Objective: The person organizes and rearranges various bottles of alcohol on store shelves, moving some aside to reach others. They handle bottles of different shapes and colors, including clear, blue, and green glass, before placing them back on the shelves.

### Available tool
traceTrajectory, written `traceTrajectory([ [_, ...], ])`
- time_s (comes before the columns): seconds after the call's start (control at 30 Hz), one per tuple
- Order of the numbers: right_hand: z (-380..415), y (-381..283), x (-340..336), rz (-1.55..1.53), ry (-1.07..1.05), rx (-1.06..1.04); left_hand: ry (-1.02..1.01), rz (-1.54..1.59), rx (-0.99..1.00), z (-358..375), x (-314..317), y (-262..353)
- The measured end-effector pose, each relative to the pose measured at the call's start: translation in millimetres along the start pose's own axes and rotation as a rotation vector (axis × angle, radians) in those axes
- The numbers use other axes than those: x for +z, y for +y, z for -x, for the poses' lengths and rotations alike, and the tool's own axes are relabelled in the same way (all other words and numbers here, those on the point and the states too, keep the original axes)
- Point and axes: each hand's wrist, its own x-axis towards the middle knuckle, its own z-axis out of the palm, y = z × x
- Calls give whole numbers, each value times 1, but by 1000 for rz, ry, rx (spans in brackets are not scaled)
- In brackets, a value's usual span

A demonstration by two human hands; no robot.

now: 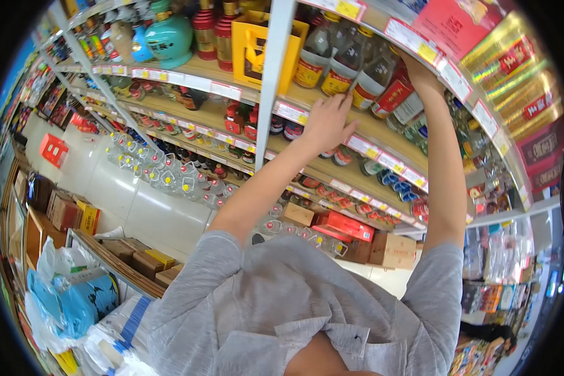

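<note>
My left hand (329,121) is at the front edge of a shelf, its fingers stretched out and apart, fingertips right at the base of a clear glass bottle with a yellow and red label (340,74). Nothing is held in it. Deeper in the same shelf, to the right, my right hand (418,74) reaches in beneath the shelf above. Its fingers are hidden among the bottles. Below that wrist, a bottle with a red label (395,94) leans in the view beside a bottle with a white label (408,110).
A white shelf post (274,81) stands left of my left hand. Beyond it are a yellow gift bag (249,53) and a turquoise jar (169,41). Large clear jugs (169,178) line the floor. Cardboard boxes (391,250) sit below the shelves. Gold boxes (514,62) fill the upper right.
</note>
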Motion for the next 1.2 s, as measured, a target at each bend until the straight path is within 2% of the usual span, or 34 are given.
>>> traceTrajectory([
  [0.1,1,12,10,-73,22,-58,-5,-25,2,3,0,1],
  [0.2,3,9,11,-154,55,-28,-32,-45,6,3,-1,2],
  [0.23,2,10,9,-136,-34,-40,-48,0,-1,4,-4,3],
  [0.4,40,-72,-66,-416,-211,341,157,294,-16,36,-46,30],
  [0.47,96,-86,-44,-241,508,5,163,336,-77,86,-62,33],
  [0.5,125,-99,-42,-408,470,-40,162,331,-134,119,-64,32],
  [0.53,153,-119,-40,-576,420,-86,119,474,-328,153,-71,34],
  [0.57,182,-146,-37,-764,242,30,68,621,-526,192,-78,37],
  [0.6,204,-172,-34,-938,56,164,91,559,-627,236,-74,32],
  [0.67,211,-205,-26,-1068,-111,-144,59,473,-829,310,-84,16],
  [0.7,206,-220,-28,-1075,-121,-179,15,456,-932,332,-97,9],
  [0.8,160,-258,-34,-1042,-173,-254,-107,392,-1028,350,-140,-25],
  [0.83,141,-272,-35,-1013,-211,-245,-80,461,-1019,354,-140,-47],
  [0.9,91,-297,-36,-826,-138,-429,-153,520,-977,322,-154,-81],
  [0.93,68,-313,-25,-806,-29,-451,-193,549,-945,298,-161,-98],
  [1.03,-10,-355,5,-636,219,-482,-248,713,-696,231,-179,-139],
  [1.07,-31,-363,11,-490,220,-456,-292,751,-587,214,-191,-149],
  [1.1,-46,-370,19,-368,36,-278,-299,782,-524,203,-200,-160],
  [1.13,-61,-377,28,-92,-117,-120,-301,818,-470,195,-207,-170],
  [1.2,-92,-389,37,134,-167,81,-322,876,-396,195,-217,-192],
])
